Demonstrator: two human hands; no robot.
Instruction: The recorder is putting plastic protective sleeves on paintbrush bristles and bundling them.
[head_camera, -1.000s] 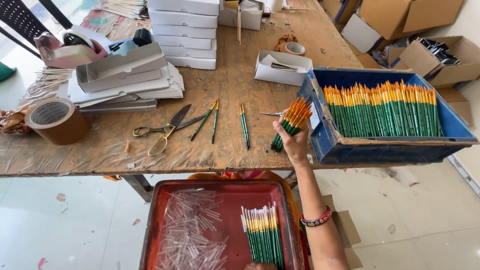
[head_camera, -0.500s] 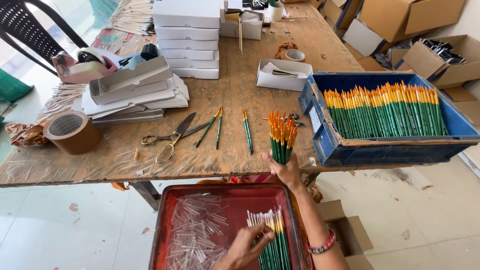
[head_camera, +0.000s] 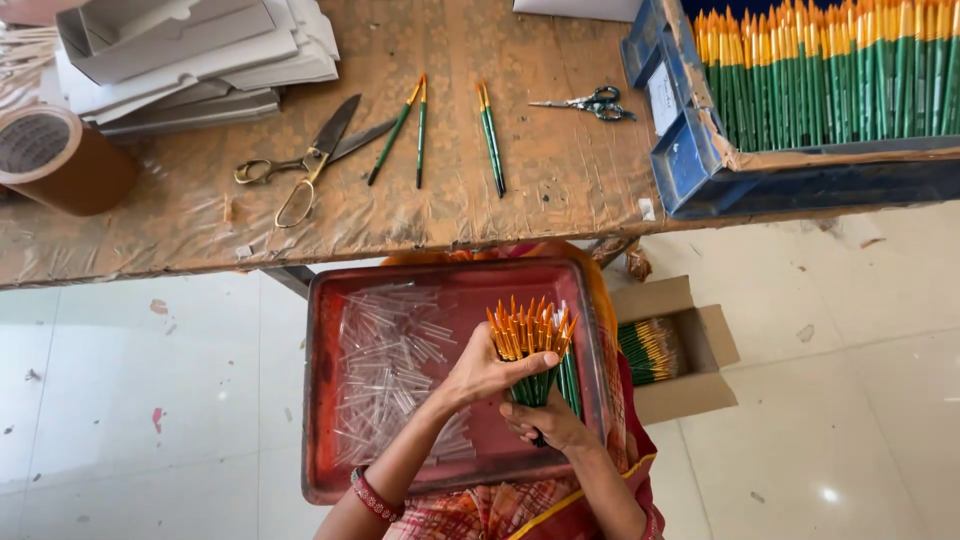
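**Brush bundle gripped over the red tray**

A bundle of green brushes (head_camera: 532, 350) with orange tips stands above the red tray (head_camera: 320, 400), clasped by the left hand (head_camera: 490, 368) and gripped lower by the right hand (head_camera: 548, 420). Clear plastic tubes (head_camera: 395, 370) lie in the tray's left half. Beyond the tray, scissors (head_camera: 310, 160) rest on the table (head_camera: 560, 190).

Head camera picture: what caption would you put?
Both hands, left hand and right hand, grip a brush bundle over a red tray.
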